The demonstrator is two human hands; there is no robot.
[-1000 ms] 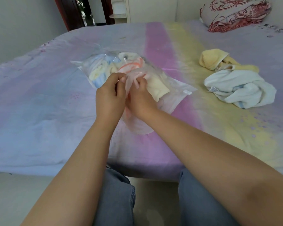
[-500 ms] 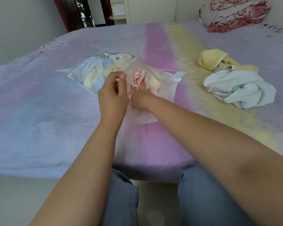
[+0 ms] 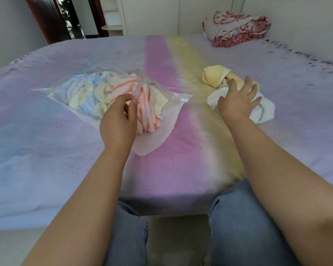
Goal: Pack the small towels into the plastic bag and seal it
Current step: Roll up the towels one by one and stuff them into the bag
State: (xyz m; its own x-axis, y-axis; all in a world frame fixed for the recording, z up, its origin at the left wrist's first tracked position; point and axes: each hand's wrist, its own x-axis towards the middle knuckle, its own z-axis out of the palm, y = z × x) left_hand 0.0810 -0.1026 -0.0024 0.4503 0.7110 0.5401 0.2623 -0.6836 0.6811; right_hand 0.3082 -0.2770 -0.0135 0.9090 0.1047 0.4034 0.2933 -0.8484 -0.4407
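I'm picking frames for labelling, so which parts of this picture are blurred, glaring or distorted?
Head view: the right hand is motion-blurred over the white towel; the left hand, pinching the plastic bag, is sharper. Small highlights glint on the bag's far end. Wide-angle bending curves the bed edges. Lighting is soft, with no hard shadows.

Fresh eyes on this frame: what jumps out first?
The clear plastic bag left of centre on the bed, stuffed with small pastel towels, an orange-striped towel bulging at its open mouth, which the left hand pinches. To the right, the right hand reaches open-fingered over a loose white towel and yellow towel. A red-patterned folded quilt sits at the far right by the wall.
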